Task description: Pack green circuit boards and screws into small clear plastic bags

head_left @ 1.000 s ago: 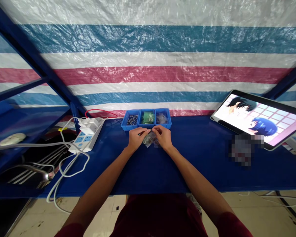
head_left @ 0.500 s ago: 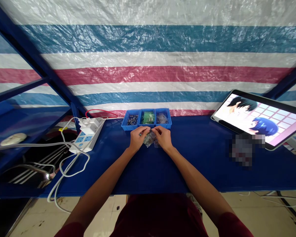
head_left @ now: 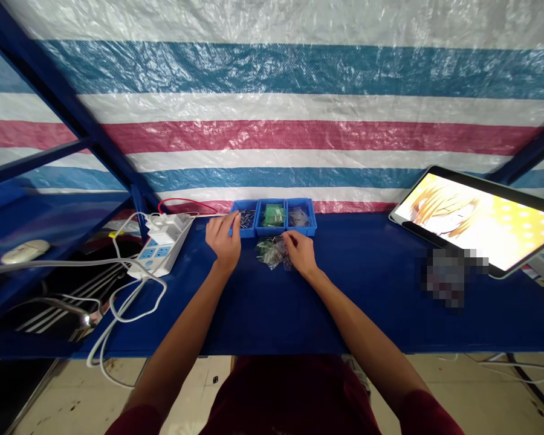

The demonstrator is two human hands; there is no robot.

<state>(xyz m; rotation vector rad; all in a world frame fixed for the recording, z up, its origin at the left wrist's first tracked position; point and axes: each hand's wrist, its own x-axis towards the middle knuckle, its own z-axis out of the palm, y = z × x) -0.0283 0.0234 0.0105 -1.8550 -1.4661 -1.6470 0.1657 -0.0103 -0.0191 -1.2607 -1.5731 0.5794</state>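
Half a second before, both hands had met over the small clear packets; by now the left hand (head_left: pixel 225 240) had swung away to the left-hand blue bin (head_left: pixel 243 219), its fingers curled at the bin's near edge, and whether they pinched anything I could not tell. Only the right hand (head_left: pixel 301 252) lay by the clear packets (head_left: pixel 272 252), fingertips touching their right side, though whether it gripped them was unclear. Those packets lay in a loose heap on the blue table (head_left: pixel 372 284), just in front of the middle bin (head_left: pixel 272 215), which held green pieces. Beside that sat the right-hand bin (head_left: pixel 300 216). A white power strip (head_left: pixel 161 248) with plugs and trailing cables lay left of the left hand. Far right, a tablet (head_left: pixel 480 217) leaned with its screen now showing a yellow picture
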